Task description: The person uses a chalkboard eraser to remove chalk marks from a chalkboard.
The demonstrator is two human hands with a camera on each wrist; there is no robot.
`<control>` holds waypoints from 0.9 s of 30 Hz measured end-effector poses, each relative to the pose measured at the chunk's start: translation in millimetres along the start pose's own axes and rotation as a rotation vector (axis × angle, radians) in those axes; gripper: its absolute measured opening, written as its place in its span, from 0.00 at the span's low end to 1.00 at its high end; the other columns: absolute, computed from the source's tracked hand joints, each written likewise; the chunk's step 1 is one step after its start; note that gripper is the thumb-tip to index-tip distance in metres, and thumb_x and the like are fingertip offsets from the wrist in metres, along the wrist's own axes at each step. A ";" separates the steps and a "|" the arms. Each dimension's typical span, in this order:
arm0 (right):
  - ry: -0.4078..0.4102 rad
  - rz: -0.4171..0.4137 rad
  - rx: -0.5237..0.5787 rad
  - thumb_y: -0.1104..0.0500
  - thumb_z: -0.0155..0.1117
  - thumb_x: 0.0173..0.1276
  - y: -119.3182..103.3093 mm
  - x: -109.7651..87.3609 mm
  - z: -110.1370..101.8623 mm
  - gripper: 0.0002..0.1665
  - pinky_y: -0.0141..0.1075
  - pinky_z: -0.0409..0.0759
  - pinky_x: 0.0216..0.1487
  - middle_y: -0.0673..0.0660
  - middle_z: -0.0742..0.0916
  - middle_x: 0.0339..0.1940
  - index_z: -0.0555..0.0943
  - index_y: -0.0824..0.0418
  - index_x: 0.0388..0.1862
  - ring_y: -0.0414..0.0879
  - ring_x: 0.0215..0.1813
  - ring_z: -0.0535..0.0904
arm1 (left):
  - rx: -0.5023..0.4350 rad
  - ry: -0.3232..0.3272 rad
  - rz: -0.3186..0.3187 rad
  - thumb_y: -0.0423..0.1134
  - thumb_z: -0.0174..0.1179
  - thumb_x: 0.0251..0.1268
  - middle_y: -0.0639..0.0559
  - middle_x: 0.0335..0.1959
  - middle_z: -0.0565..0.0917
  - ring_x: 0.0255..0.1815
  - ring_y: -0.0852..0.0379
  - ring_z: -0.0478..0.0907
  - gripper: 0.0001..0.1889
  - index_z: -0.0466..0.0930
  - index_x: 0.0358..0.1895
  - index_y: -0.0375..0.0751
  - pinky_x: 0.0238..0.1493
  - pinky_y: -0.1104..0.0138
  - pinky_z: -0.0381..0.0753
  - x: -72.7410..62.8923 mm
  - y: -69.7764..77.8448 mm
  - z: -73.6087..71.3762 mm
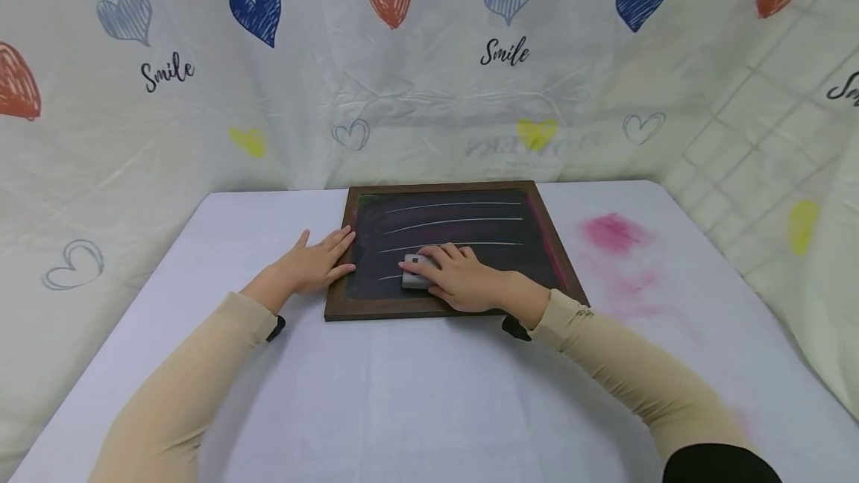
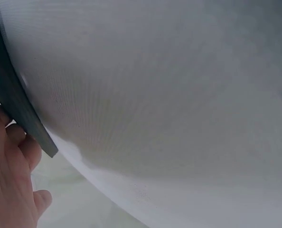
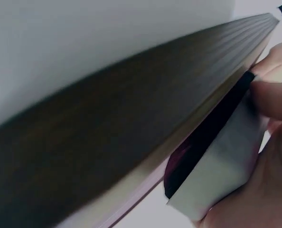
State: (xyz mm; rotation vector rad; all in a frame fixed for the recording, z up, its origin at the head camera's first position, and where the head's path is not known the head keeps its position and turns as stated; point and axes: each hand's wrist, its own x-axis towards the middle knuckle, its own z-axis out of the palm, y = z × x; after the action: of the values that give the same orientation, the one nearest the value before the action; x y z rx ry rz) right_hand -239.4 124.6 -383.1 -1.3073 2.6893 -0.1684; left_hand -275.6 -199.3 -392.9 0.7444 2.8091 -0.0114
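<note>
A framed chalkboard (image 1: 367, 218) lies flat on the table, several white chalk lines drawn across it. My right hand (image 1: 473, 282) grips a grey chalkboard eraser (image 1: 414, 279) low on the board, over part of the lowest line. In the right wrist view the dark felt side of the eraser faces the board, and fingers and thumb hold its pale body. My left hand (image 1: 312, 263) rests with extended fingers against the left side of the brown wooden frame (image 1: 385, 308). The left wrist view shows those fingers at the frame's edge.
A white cloth covers the table (image 1: 416, 401). Pink smudges (image 1: 616, 233) mark it to the right of the board. Behind and at both sides hangs a white curtain (image 1: 429, 58) printed with hearts and the word Smile.
</note>
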 end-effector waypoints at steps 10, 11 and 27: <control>-0.043 -0.008 -0.077 0.52 0.47 0.86 -41.9 38.9 0.0 0.35 0.56 0.64 0.67 0.58 0.60 0.80 0.51 0.40 0.86 0.57 0.77 0.56 | 0.017 0.009 -0.002 0.57 0.41 0.84 0.39 0.84 0.46 0.82 0.42 0.52 0.39 0.43 0.84 0.36 0.75 0.34 0.36 2.3 -1.0 2.7; -0.041 -0.015 -0.080 0.52 0.47 0.86 -44.3 41.5 0.0 0.35 0.55 0.64 0.67 0.58 0.61 0.80 0.51 0.40 0.86 0.57 0.77 0.57 | 0.018 0.010 -0.004 0.57 0.41 0.84 0.39 0.84 0.46 0.82 0.42 0.52 0.39 0.43 0.84 0.36 0.75 0.34 0.36 2.3 -1.7 3.5; -0.011 0.011 -0.040 0.52 0.50 0.85 -15.2 18.8 -1.5 0.36 0.59 0.64 0.69 0.60 0.64 0.78 0.52 0.44 0.86 0.58 0.75 0.61 | -0.010 0.021 0.010 0.58 0.43 0.83 0.39 0.84 0.47 0.82 0.42 0.52 0.40 0.43 0.84 0.36 0.75 0.34 0.35 1.5 -4.0 3.7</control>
State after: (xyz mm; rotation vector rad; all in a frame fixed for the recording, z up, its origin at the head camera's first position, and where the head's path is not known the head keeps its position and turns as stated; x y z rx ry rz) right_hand -239.4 100.4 -380.6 -1.3002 2.7035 -0.1070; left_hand -278.0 -202.3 -397.0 0.7605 2.8228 0.0122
